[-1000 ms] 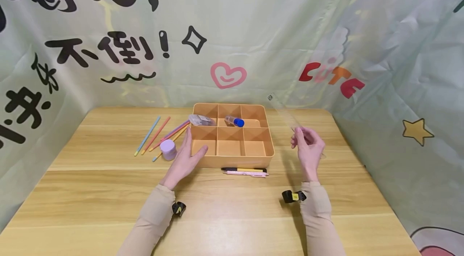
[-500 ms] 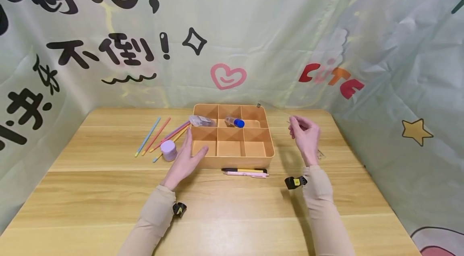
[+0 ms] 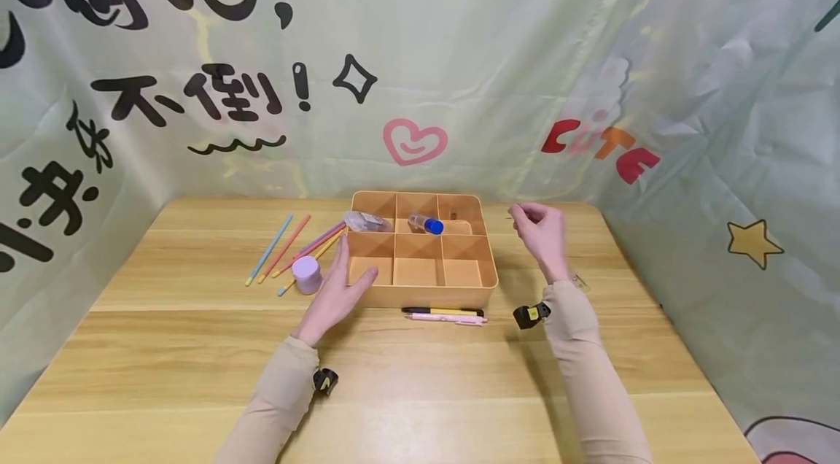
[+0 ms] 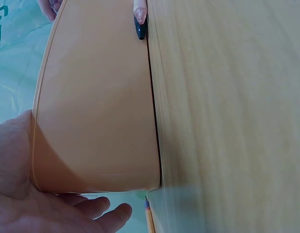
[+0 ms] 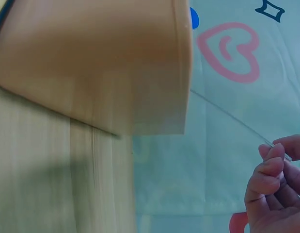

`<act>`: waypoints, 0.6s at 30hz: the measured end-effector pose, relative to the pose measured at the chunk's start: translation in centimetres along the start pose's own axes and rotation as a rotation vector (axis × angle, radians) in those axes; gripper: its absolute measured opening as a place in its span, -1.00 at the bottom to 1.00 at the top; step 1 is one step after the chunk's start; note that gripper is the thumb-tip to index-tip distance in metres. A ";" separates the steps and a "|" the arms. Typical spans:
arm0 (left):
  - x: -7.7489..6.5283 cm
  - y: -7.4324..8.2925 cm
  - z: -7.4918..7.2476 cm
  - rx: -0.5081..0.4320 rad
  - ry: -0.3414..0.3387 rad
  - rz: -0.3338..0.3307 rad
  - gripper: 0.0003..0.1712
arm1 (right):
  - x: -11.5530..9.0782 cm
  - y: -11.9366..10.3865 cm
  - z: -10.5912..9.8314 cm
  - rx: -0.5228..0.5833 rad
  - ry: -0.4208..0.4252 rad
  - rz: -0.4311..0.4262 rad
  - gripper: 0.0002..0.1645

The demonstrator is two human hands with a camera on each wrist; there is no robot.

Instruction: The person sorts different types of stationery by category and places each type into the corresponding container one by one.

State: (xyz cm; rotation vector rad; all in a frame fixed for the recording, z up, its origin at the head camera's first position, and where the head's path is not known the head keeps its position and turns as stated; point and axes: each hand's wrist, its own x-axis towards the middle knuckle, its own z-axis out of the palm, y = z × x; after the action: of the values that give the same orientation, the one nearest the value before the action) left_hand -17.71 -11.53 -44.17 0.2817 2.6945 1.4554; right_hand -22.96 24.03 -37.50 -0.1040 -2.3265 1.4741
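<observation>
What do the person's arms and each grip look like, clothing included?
The long beige fabric left sleeve and matching right sleeve show creases. A boxy black device with yellow marking sits at each wrist. Left grip and right grip are ungloved.

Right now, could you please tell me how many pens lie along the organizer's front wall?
2: the black-and-yellow pen nearer the organizer, and the pink pen just in front of it. None seems hidden there.

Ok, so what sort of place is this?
Probably an indoor booth set up as a desk, perhaps for recording: a printed cloth hangs behind and on both sides of the wooden table, with a divided box and pens on it, and black devices at both wrists.
</observation>
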 end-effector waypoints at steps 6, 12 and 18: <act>0.0 -0.1 0.0 0.002 -0.001 0.001 0.12 | 1.1 -0.4 1.0 -0.065 -0.020 0.012 -0.67; 0.1 -0.1 0.0 0.006 0.009 0.004 0.12 | 1.9 -0.6 1.9 -0.165 -0.067 0.032 -0.67; 0.1 -0.1 0.0 0.010 0.007 0.006 0.12 | 2.6 -0.5 2.6 -0.208 -0.113 0.066 -0.65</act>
State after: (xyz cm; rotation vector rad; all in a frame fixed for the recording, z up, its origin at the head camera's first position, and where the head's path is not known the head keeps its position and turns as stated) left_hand -17.82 -11.56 -44.27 0.2857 2.7094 1.4467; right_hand -26.24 22.24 -37.33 -0.1586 -2.5868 1.2941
